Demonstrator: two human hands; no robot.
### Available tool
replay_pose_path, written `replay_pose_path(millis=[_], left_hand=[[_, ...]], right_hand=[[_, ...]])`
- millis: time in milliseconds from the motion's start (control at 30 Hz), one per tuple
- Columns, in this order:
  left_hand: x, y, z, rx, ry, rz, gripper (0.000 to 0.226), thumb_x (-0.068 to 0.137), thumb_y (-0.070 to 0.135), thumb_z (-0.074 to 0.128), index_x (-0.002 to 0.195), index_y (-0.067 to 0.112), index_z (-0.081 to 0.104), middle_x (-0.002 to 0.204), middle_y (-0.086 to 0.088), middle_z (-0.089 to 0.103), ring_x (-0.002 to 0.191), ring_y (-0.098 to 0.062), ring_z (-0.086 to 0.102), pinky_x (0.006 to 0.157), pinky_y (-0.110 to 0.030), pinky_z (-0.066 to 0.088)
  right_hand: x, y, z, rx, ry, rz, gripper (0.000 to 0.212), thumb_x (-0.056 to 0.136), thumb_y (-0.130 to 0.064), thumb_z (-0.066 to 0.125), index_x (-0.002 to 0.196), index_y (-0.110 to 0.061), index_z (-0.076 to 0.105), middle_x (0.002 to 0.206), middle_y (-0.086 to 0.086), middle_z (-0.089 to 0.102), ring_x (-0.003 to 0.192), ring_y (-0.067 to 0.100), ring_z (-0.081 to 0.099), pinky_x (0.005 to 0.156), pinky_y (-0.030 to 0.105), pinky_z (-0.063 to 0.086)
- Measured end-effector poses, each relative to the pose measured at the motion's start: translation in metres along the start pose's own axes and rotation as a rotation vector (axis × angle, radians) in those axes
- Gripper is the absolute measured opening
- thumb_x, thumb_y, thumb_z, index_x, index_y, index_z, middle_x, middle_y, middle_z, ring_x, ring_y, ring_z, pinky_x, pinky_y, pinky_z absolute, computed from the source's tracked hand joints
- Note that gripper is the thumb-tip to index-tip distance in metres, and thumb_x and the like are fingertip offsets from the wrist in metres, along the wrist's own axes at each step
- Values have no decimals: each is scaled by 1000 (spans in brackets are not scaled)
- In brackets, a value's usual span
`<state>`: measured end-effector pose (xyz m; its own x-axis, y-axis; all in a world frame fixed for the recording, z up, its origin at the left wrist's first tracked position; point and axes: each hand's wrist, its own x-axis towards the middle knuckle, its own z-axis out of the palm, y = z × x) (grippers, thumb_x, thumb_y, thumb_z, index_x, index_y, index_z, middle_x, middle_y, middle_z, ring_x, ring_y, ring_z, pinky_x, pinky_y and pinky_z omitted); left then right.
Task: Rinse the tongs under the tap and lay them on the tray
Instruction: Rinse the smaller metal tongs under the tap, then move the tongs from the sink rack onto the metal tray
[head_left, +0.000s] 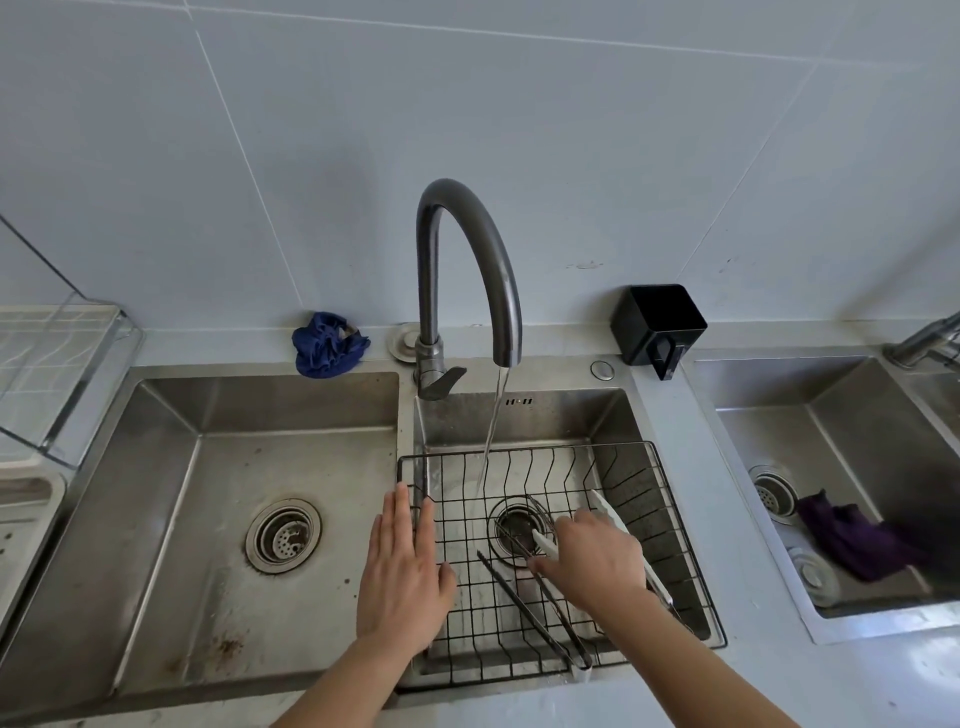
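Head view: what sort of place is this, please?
Probably a kitchen washing-up area: several steel sinks stand side by side, a tap is running water, and a wire rack with white tongs sits in the middle sink.

Hidden: white tongs (613, 514) middle, under right hand (592, 561).

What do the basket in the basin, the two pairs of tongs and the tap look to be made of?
The basket is thin metal wire with a matt black coating. The dark tongs are probably slim metal with a dull finish. The white tongs look like opaque plastic or silicone. The tap is metal, brushed gunmetal with soft glare.
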<state>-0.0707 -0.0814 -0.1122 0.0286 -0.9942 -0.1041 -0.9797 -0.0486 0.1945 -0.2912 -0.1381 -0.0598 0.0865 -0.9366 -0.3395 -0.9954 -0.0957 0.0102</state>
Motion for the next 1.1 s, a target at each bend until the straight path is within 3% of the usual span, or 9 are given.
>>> replay_pose_path(millis=[167, 367, 533, 633, 767, 833, 900, 967, 1100], left_hand=[[-1, 1, -1, -6, 7, -9, 88, 90, 41, 52, 159, 3, 11, 166, -23, -4, 155, -34, 2, 125, -49, 17], [-1, 3, -4, -6, 30, -34, 93, 90, 43, 55, 156, -3, 9, 166, -23, 0, 155, -33, 5, 124, -48, 21], [-1, 3, -4, -12, 28, -49, 90, 91, 41, 52, 157, -2, 9, 167, -22, -2, 155, -31, 5, 124, -46, 22], [-1, 3, -3, -21, 28, -48, 89, 88, 37, 55, 156, -4, 16, 166, -23, 3, 154, -32, 12, 123, -46, 26], [0, 2, -3, -18, 30, -46, 88, 86, 36, 55, 155, -4, 18, 166, -24, 6, 153, -34, 18, 121, -47, 30], [0, 1, -3, -14, 34, -50, 88, 86, 36, 56, 155, -4, 20, 166, -24, 9, 153, -34, 19, 121, -47, 31], [1, 1, -3, -8, 31, -50, 89, 85, 37, 56, 155, -4, 19, 166, -24, 9, 153, -34, 18, 121, -47, 31], [1, 2, -2, -4, 23, -53, 90, 86, 38, 55, 156, -4, 18, 166, -24, 7, 154, -34, 16, 121, -47, 30], [0, 2, -2, 9, 19, -56, 90, 86, 39, 54, 156, -4, 18, 166, -24, 5, 154, -33, 15, 122, -45, 28]], right_hand=[[11, 1, -9, 68, -26, -18, 38, 92, -56, 58, 107, -22, 65, 106, -1, 68, 99, 23, 65, 67, 31, 42], [34, -24, -37, 242, 92, -106, 27, 98, -38, 56, 115, -21, 70, 108, 0, 73, 98, 23, 68, 77, 31, 52], [91, -56, -92, 411, 249, -229, 22, 102, -32, 55, 98, -15, 68, 83, 2, 72, 74, 22, 70, 69, 37, 58], [127, -75, -107, 463, 247, -263, 19, 102, -38, 58, 94, -21, 53, 72, -3, 61, 55, 10, 53, 52, 23, 39], [154, -88, -101, 657, 239, -323, 12, 95, -36, 68, 95, -38, 55, 82, -17, 61, 66, 0, 54, 54, 8, 30], [161, -92, -96, 660, 233, -332, 27, 95, -35, 67, 75, -43, 51, 72, -20, 59, 61, -7, 55, 48, 6, 32], [165, -94, -93, 670, 230, -330, 38, 95, -34, 67, 65, -44, 48, 67, -20, 58, 64, -14, 58, 52, 2, 39], [167, -92, -92, 708, 231, -319, 39, 95, -32, 68, 63, -44, 48, 65, -20, 58, 69, -24, 54, 60, -7, 34], [170, -90, -95, 692, 232, -344, 38, 95, -31, 68, 63, -41, 50, 65, -18, 59, 64, -23, 54, 57, -6, 33]])
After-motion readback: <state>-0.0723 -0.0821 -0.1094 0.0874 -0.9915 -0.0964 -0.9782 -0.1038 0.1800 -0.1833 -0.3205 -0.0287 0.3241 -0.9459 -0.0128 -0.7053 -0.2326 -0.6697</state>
